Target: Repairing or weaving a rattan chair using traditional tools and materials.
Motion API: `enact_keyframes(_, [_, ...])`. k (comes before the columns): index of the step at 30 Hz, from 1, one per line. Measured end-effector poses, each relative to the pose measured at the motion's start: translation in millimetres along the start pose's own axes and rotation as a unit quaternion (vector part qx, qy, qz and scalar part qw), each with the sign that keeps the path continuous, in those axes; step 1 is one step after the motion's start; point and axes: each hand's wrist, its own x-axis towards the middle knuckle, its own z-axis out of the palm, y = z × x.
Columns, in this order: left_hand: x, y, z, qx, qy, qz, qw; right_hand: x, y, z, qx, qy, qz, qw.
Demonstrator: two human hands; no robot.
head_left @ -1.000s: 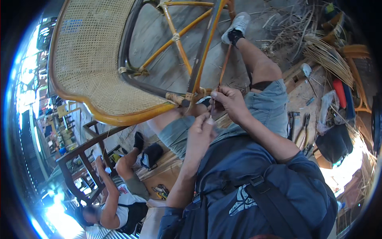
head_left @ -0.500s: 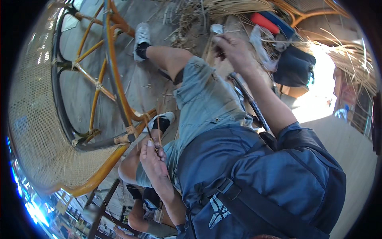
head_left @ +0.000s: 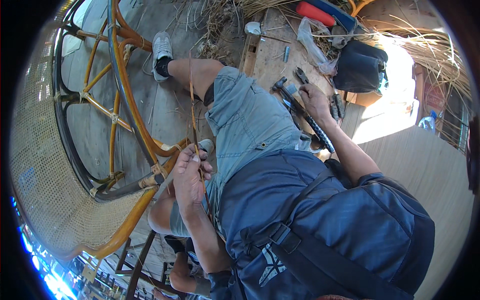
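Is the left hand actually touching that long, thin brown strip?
Touching: the head view shows the left hand closed around the strip, with the thumb pressed against it.

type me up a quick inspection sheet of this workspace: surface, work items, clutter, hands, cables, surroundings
Surface: grey plank floor, with loose fibre scraps on it.
Work items: slender rattan strip; woven cane panel on a rattan pole frame.
Clutter: hammer, pliers, black bag, clear plastic bag, heap of split cane.
Hands: left hand pinches the strip; right hand is at the pliers, grip unclear.
Cables: nothing seen.
Surroundings: another person's leg near a dark frame; plastic bottle at right.
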Motion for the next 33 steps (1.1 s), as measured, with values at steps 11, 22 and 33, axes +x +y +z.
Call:
enact_keyframes(11, [-2.7, -0.3, 17.0, 0.053, -0.045, -0.039, 0.997, 4.3, -158.3, -23.9, 0.403, -0.253, 0.055, 0.878])
enact_keyframes(22, [-47.8, -15.2, -21.8, 0.185, 0.004, -0.042, 0.982, 122.1, -166.8, -27.9, 0.344, -0.015, -0.101, 0.933])
enact_keyframes(33, [-69.8, -25.8, -32.7, 0.019, 0.028, 0.009, 0.999, 180.3, -104.7, -11.4, 0.672, -0.153, -0.054, 0.722])
